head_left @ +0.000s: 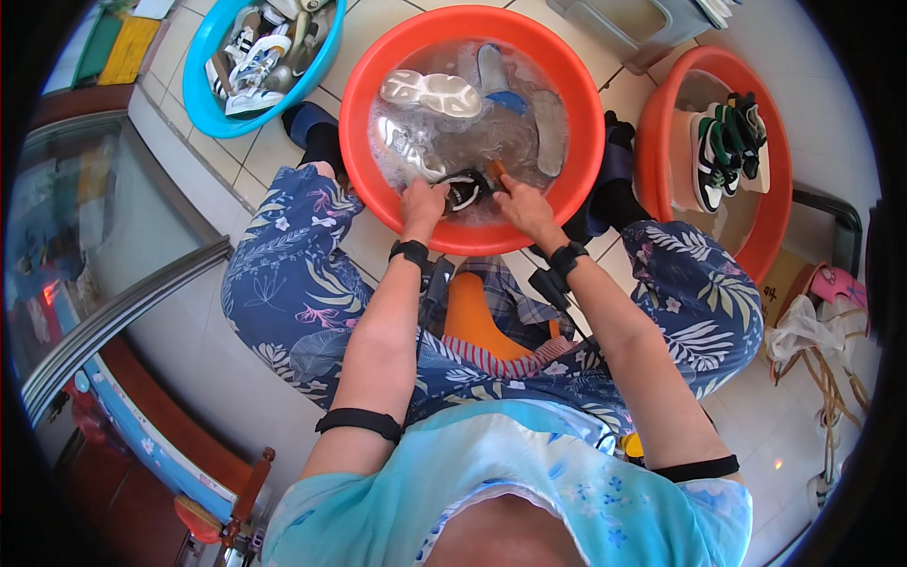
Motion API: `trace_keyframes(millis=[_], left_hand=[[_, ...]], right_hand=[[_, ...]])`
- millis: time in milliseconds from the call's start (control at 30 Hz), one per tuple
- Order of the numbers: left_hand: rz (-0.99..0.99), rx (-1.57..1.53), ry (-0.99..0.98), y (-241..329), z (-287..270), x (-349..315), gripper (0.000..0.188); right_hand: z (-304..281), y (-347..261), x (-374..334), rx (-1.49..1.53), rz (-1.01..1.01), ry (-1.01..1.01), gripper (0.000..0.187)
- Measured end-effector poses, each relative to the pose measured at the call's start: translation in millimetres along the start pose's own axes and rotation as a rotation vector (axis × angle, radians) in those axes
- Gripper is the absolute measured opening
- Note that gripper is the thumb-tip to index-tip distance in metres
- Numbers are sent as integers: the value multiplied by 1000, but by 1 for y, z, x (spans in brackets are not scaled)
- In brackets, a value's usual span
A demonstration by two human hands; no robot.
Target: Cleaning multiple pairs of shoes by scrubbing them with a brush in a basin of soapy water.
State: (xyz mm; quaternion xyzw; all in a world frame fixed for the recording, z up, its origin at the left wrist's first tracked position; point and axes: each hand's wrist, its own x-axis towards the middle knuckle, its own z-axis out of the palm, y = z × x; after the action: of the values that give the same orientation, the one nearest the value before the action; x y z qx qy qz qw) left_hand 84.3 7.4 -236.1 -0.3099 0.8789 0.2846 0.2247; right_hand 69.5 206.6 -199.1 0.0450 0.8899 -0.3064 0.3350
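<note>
The left hand [424, 206] has its fingers closed on the near-left edge of the dark shoe [461, 193], seemingly to steady it against bobbing in the suds. The right hand [525, 208] has its fingers curled around a brown tool [495, 170], perhaps a brush, just right of the shoe; exactly how the fingertips grip I cannot tell. The shoe lies between both sets of fingers, at the near side of the red tub [355, 142], probably for easy reach. Just beyond the left fingers sits a white shoe [408, 151]; farther beyond, a pale shoe [430, 93] floats sole-up, apparently out of the hands' way.
</note>
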Motion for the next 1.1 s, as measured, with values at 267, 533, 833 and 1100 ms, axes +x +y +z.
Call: trace_keyframes(millis=[267,533,833,1100], left_hand=[[-183,-431,-391,-12,0,13,27],[-436,-1094,-729,11,-17,-21,32],[-562,-1361,-885,13,-14,-33,43],[-470,-1456,-1052,16,-14,-40,52]], right_hand=[[-5,5,8,-69,4,65,43],[-29,4,-18,882,271,-20,32],[-34,-13,-27,1332,312,-103,28],[-30,-5,-14,1417,356,-337,24]])
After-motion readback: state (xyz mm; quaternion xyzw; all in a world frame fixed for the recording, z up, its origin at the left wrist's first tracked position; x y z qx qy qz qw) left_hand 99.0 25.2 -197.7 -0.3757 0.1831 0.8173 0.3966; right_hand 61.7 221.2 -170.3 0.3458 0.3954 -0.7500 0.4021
